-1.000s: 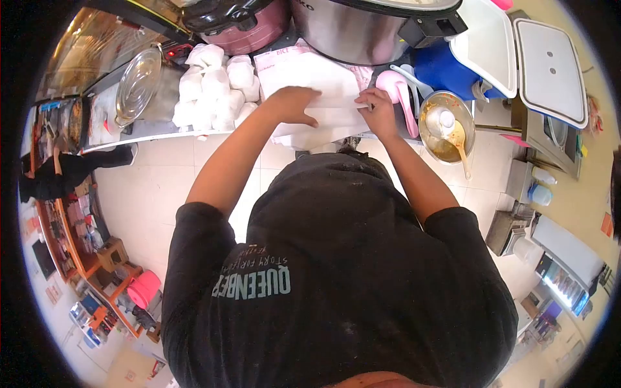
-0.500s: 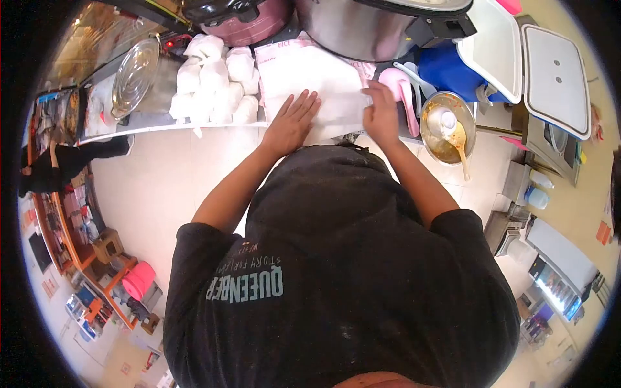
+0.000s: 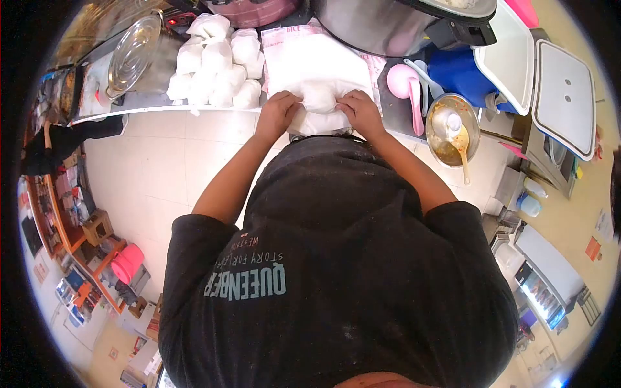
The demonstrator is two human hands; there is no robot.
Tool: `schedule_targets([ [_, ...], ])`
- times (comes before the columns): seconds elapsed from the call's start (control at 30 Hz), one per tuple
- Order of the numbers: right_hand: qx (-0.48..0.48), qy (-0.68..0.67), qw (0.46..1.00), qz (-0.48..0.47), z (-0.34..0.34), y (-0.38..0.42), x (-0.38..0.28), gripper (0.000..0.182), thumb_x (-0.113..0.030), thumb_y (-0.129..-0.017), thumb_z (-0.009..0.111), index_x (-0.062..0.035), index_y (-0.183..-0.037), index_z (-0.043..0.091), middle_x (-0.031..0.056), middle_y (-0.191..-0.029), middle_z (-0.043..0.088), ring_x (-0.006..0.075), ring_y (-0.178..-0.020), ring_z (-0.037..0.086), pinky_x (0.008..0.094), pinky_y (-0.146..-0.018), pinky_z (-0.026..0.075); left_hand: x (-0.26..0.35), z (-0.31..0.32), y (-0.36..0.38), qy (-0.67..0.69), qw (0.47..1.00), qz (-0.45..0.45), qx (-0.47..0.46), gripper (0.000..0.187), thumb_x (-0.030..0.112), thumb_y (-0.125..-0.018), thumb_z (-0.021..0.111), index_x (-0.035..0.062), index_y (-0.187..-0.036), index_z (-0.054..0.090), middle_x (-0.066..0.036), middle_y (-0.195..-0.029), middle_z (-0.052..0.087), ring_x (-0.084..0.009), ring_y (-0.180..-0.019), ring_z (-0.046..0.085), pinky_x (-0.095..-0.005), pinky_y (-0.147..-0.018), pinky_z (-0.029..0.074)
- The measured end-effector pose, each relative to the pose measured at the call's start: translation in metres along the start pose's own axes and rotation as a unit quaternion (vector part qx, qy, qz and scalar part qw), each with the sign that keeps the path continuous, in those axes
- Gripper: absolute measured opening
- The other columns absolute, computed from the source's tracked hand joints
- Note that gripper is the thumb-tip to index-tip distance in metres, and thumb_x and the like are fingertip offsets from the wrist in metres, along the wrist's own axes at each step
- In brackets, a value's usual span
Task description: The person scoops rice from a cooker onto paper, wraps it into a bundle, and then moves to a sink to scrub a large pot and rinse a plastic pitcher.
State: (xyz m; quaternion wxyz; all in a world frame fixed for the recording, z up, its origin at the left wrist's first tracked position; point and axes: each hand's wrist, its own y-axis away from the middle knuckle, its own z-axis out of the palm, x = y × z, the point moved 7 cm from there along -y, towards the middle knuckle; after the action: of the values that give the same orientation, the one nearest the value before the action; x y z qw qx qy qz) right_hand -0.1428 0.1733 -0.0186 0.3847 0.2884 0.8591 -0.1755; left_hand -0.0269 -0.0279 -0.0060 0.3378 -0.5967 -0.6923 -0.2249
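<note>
1. Fingers [image 3: 283,98] of left hand [image 3: 277,111] curled and clenched on the left side of the white paper bundle [image 3: 321,97]; fingers of right hand [image 3: 362,111] curled the same way on its right side. Both hands closed on the bundle, so no free hand at this moment.
2. At 9 o'clock from the bundle: pile of finished white packets [image 3: 217,64], and further out a metal lid [image 3: 132,55]. Better to keep the left elbow in, so that nothing from the pile gets pushed.
3. Bundle itself at the near edge of the counter [image 3: 149,103], just in front of the body, on top of the white paper stack [image 3: 310,55] at its 12 o'clock. Judged as the wrapping or gathering step: good to press evenly from both sides, pull the paper tight towards the middle, and hold only the top sheet, not the sheets under it.
4. Filling inside the paper hidden, so cannot tell how full; a gentle squeeze seems safer against tearing.
5. At 3 o'clock: pink scoop [image 3: 404,84], then bowl with sauce and spoon [image 3: 453,126]. Wise to keep the right wrist away from the bowl, because sauce on the paper could spoil the packet.
</note>
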Motion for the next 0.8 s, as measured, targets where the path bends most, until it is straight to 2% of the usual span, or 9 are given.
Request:
schedule_targets([
  [0.07,-0.021,0.014,1.0,0.004,-0.002,-0.01,0.004,0.016,-0.018,-0.088,0.073,-0.0034,-0.094,0.077,0.0115,-0.1,0.07,0.0339,-0.101,0.063,0.0441,-0.089,0.051,-0.003,-0.001,-0.01,0.02,0.999,0.012,-0.029,0.013,0.01,-0.09,0.069,0.002,-0.1,0.074,-0.016,-0.095,0.069,-0.0382,-0.094,0.066,-0.0459,-0.083,0.053],
  [0.17,-0.115,0.023,0.992,0.051,0.005,-0.025,0.021,0.025,-0.019,-0.084,0.077,-0.0061,-0.106,0.075,0.0109,-0.106,0.068,0.0341,-0.104,0.062,0.0438,-0.092,0.051,-0.009,0.005,-0.026,-0.067,0.986,-0.067,-0.134,0.011,0.009,-0.092,0.067,0.0016,-0.099,0.072,-0.017,-0.096,0.067,-0.0391,-0.095,0.066,-0.0449,-0.086,0.053],
  [0.27,-0.07,0.113,0.989,0.061,-0.017,-0.047,-0.003,0.045,-0.017,-0.077,0.083,-0.0099,-0.119,0.07,0.0098,-0.114,0.065,0.0345,-0.111,0.061,0.0437,-0.094,0.05,-0.01,0.016,-0.046,-0.193,0.955,-0.064,-0.218,0.014,0.01,-0.09,0.07,0.0018,-0.101,0.071,-0.014,-0.104,0.067,-0.0367,-0.102,0.065,-0.0457,-0.089,0.053],
  [0.37,-0.119,0.211,0.965,-0.1,-0.012,-0.072,-0.03,0.06,-0.015,-0.07,0.086,-0.0118,-0.126,0.064,0.0104,-0.127,0.061,0.035,-0.121,0.057,0.0448,-0.098,0.05,0.015,0.0,-0.065,-0.277,0.952,0.035,-0.123,0.022,0.02,-0.091,0.07,0.0037,-0.107,0.071,-0.011,-0.111,0.066,-0.0294,-0.108,0.066,-0.0469,-0.089,0.054],
  [0.4,-0.188,0.221,0.949,-0.127,-0.001,-0.08,-0.028,0.05,-0.011,-0.069,0.086,-0.0092,-0.116,0.068,0.0138,-0.123,0.067,0.0341,-0.116,0.063,0.0451,-0.095,0.052,0.026,-0.003,-0.067,-0.308,0.943,0.098,-0.081,0.026,0.019,-0.09,0.07,0.0046,-0.112,0.068,-0.009,-0.115,0.066,-0.0257,-0.113,0.064,-0.046,-0.089,0.054],
  [0.5,-0.338,0.293,0.893,-0.051,0.029,-0.093,-0.015,0.041,-0.01,-0.07,0.084,-0.0071,-0.109,0.071,0.0155,-0.109,0.072,0.0337,-0.103,0.069,0.0454,-0.089,0.056,0.022,0.024,-0.075,-0.314,0.91,0.133,-0.235,0.029,0.008,-0.085,0.071,0.0068,-0.114,0.064,-0.011,-0.12,0.066,-0.0276,-0.114,0.066,-0.05,-0.091,0.053],
  [0.6,-0.319,0.269,0.908,-0.021,0.022,-0.091,-0.02,0.024,-0.009,-0.077,0.076,-0.0052,-0.1,0.071,0.0149,-0.092,0.072,0.0342,-0.091,0.072,0.0469,-0.081,0.057,0.014,0.033,-0.082,-0.352,0.882,0.067,-0.307,0.024,0.007,-0.087,0.066,0.0058,-0.111,0.063,-0.013,-0.11,0.069,-0.0314,-0.104,0.07,-0.0503,-0.088,0.054],
  [0.7,-0.177,0.233,0.953,-0.08,0.011,-0.071,-0.023,0.015,-0.009,-0.084,0.066,-0.0055,-0.097,0.069,0.0147,-0.091,0.07,0.0348,-0.091,0.071,0.0476,-0.079,0.056,0.014,0.021,-0.071,-0.261,0.938,0.079,-0.214,0.015,0.009,-0.089,0.063,0.0062,-0.104,0.065,-0.014,-0.099,0.068,-0.0355,-0.089,0.072,-0.0491,-0.081,0.056],
  [0.8,-0.121,0.207,0.971,-0.022,0.005,-0.044,-0.027,0.011,-0.011,-0.088,0.059,-0.0057,-0.095,0.066,0.0147,-0.098,0.068,0.0349,-0.095,0.068,0.0472,-0.079,0.054,0.014,0.012,-0.046,-0.216,0.965,-0.025,-0.144,0.013,0.011,-0.091,0.062,0.0054,-0.102,0.064,-0.015,-0.096,0.066,-0.038,-0.09,0.07,-0.051,-0.079,0.055],
])
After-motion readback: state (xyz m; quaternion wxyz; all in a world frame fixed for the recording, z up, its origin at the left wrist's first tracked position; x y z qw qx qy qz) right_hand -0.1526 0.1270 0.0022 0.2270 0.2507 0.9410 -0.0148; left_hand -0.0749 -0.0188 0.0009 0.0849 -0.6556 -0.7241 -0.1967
